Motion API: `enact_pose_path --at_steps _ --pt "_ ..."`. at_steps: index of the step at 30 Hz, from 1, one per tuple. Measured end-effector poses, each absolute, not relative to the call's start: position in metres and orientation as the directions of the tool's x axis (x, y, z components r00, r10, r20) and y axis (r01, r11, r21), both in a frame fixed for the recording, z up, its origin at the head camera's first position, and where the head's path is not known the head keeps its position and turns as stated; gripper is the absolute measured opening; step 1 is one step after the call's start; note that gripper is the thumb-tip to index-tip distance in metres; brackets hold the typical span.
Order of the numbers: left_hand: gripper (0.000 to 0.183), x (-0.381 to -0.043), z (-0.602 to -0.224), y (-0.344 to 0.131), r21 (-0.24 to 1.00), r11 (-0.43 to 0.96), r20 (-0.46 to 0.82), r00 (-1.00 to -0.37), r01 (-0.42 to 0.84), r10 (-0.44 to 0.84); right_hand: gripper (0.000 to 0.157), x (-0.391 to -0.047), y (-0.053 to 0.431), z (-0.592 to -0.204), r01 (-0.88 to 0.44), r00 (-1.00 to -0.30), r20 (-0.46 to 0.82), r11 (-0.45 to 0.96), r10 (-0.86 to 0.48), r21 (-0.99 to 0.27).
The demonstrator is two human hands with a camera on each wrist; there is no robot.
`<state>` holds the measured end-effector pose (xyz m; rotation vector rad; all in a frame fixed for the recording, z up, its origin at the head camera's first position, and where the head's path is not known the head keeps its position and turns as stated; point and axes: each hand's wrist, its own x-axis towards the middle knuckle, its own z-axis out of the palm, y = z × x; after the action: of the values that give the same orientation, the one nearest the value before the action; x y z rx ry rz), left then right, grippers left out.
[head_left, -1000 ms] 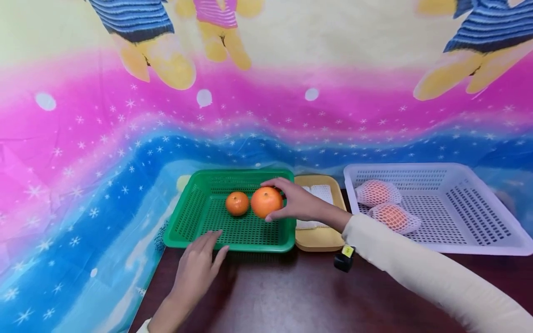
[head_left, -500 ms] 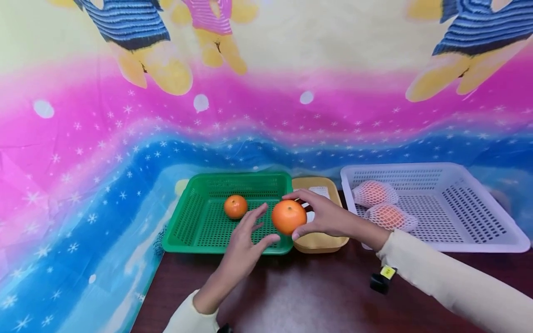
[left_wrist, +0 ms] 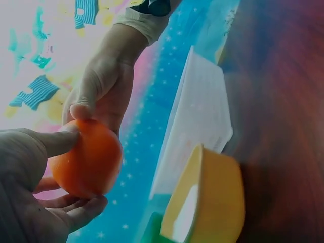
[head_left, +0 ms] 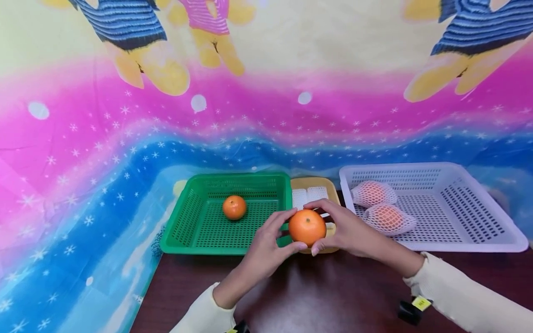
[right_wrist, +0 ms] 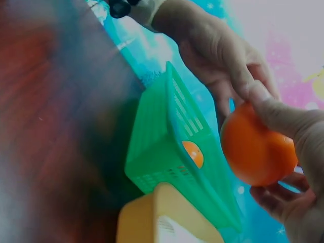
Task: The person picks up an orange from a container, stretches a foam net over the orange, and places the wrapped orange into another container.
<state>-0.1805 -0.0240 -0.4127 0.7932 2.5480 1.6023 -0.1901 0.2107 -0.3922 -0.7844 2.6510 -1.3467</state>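
In the head view an orange [head_left: 307, 226] is held up between both hands, overlapping the near end of the yellow tray [head_left: 332, 190]. My left hand [head_left: 266, 243] grips it from the left; the left wrist view shows the thumb on top and the fingers curled beneath. From the other side my right hand [head_left: 354, 231] holds it between thumb and fingers. A second orange [head_left: 234, 207] lies in the green basket [head_left: 200, 250]. White foam net sleeves [head_left: 318, 193] lie in the yellow tray, partly hidden behind the held fruit and the hands.
To the right stands a white basket [head_left: 466, 246] holding two net-wrapped fruits, one [head_left: 373, 193] behind the other [head_left: 389, 218]. The dark wooden table [head_left: 333, 296] reaches toward me. A printed cloth [head_left: 266, 115] hangs behind the baskets.
My right hand has carried the orange out from over the green basket, rightward and nearer to me. My left hand has moved right from the basket's front rim and now grips it too.
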Motion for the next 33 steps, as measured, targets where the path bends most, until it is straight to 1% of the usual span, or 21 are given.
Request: enact_pose_path --at_steps 4,9,12,16,20,24,26,29,33 --pt "0.073 -0.174 -0.417 -0.02 0.859 0.316 0.231 -0.855 0.403 0.464 0.084 -0.173 0.214 -0.397 -0.409 -0.887 0.184 0.533 -0.424 -0.741" --pt "0.072 -0.164 -0.423 -0.013 0.82 0.354 0.241 -0.832 0.45 0.5 0.078 -0.157 0.223 -0.406 -0.41 -0.877 0.196 0.471 -0.438 -0.781" --pt "0.071 -0.159 -0.428 -0.01 0.802 0.359 0.254 -0.817 0.477 0.517 0.076 -0.15 0.229 -0.41 -0.455 -0.863 0.226 0.5 -0.452 -0.737" --pt "0.068 -0.151 -0.439 -0.007 0.788 0.325 0.294 -0.783 0.523 0.548 0.075 -0.141 0.236 -0.418 -0.535 -0.836 0.282 0.585 -0.47 -0.609" --pt "0.067 -0.143 -0.452 -0.006 0.739 0.333 0.332 -0.747 0.586 0.576 0.074 -0.132 0.238 -0.431 -0.56 -0.82 0.289 0.592 -0.493 -0.579" --pt "0.067 -0.137 -0.466 -0.005 0.689 0.369 0.343 -0.729 0.624 0.592 0.073 -0.128 0.24 -0.447 -0.577 -0.809 0.292 0.595 -0.511 -0.56" --pt "0.068 -0.134 -0.473 -0.005 0.674 0.393 0.332 -0.732 0.626 0.595 0.073 -0.127 0.24 -0.456 -0.584 -0.803 0.292 0.585 -0.52 -0.562" --pt "0.068 -0.132 -0.483 -0.004 0.677 0.426 0.28 -0.746 0.6 0.605 0.072 -0.126 0.24 -0.468 -0.582 -0.801 0.285 0.574 -0.527 -0.576" --pt "0.066 -0.133 -0.494 -0.003 0.685 0.459 0.223 -0.763 0.566 0.607 0.072 -0.126 0.238 -0.481 -0.61 -0.787 0.317 0.589 -0.53 -0.53"
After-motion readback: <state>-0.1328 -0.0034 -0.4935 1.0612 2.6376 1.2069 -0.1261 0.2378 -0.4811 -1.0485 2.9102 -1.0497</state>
